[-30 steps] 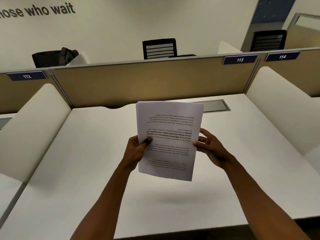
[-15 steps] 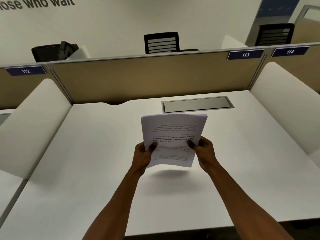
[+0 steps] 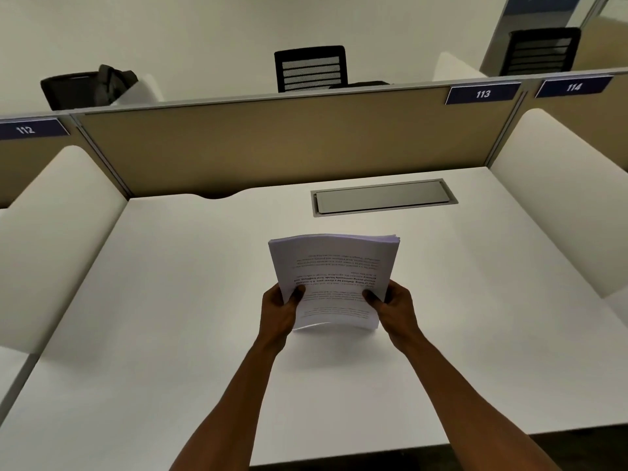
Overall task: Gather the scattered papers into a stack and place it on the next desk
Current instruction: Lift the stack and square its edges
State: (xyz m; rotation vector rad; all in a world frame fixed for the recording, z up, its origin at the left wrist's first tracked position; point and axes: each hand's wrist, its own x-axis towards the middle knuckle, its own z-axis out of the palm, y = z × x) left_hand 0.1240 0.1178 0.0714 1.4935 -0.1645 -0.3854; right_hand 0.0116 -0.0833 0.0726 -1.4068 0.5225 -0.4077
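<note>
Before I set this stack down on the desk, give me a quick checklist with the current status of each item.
1. Left hand grips the paper stack: ok.
2. Right hand grips the other side: ok.
3. Sheets squared up: not ok, top edges fan slightly at the right corner.
4. Stack resting on the desk: cannot tell; its bottom edge is low, just at or above the surface.
5. Landing spot clear of the cable hatch: ok.
6. Stray sheets left on this desk: ok, none visible.

Both hands (image 3: 334, 312) hold the paper stack (image 3: 334, 277) over the desk (image 3: 170, 300), before the cable hatch (image 3: 384, 198).
</note>
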